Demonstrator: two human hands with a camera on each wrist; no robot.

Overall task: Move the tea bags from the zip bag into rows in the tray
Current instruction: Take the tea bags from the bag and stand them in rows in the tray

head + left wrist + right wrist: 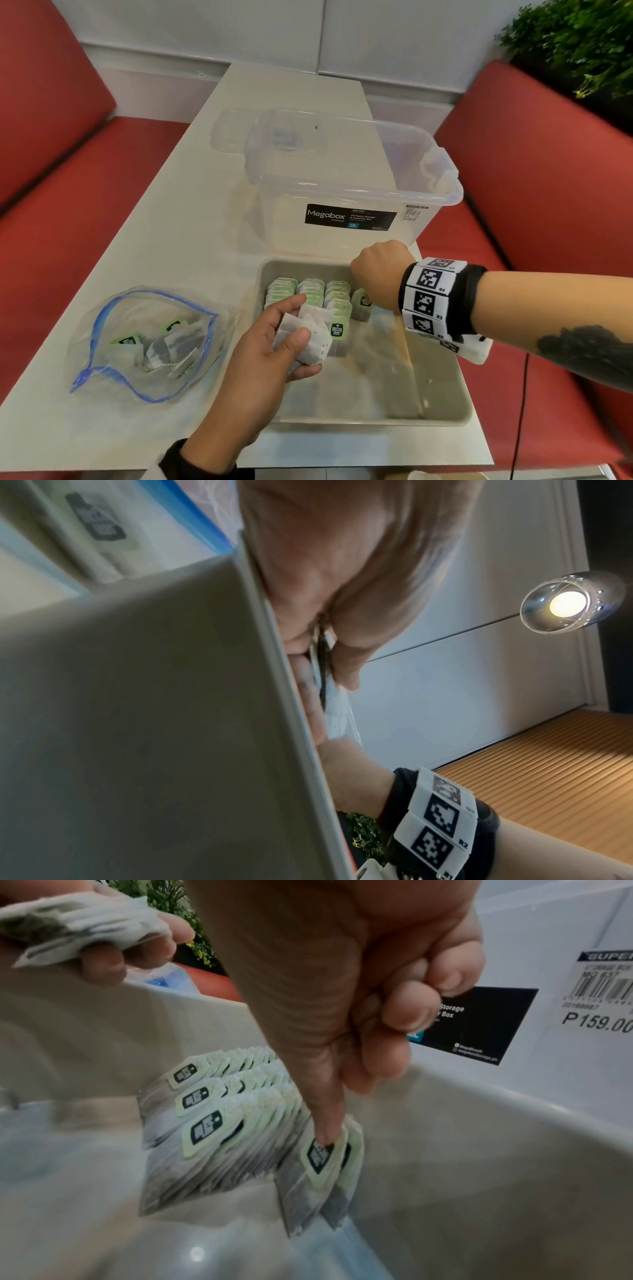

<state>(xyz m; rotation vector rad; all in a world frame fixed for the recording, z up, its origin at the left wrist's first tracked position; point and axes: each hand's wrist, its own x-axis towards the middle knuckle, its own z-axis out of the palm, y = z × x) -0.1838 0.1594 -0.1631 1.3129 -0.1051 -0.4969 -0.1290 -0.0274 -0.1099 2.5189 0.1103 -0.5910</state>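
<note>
Tea bags (310, 294) stand in three packed rows at the far left corner of the tray (445, 416), tags up. A fourth row is just starting: a couple of bags (320, 1164) stand just right of the third row. More loose bags (164, 346) sit in the open zip bag (102, 342), left of the tray on the table (178, 212).

Step in hand, by my read: seating the newest bag in the fourth row. To do it well: keep the bag upright, tag facing the same way as its neighbours, push it snug against the bag behind so the row doesn't fan out or topple, then feed the next one from the left-hand stack.

Right hand (378, 274) reaches over the tray's far edge, wrist bent down. Index finger (327, 1118) is extended straight down, tip pressing on the front bag's tag; the other fingers are curled into the palm, holding nothing that I can see.

Left hand (270, 346) hovers over the tray's left edge, palm up-ish, thumb and fingers curled round a small stack of bags (306, 337), one tag showing.

A clear storage box (349, 192) stands just behind the tray.
</note>
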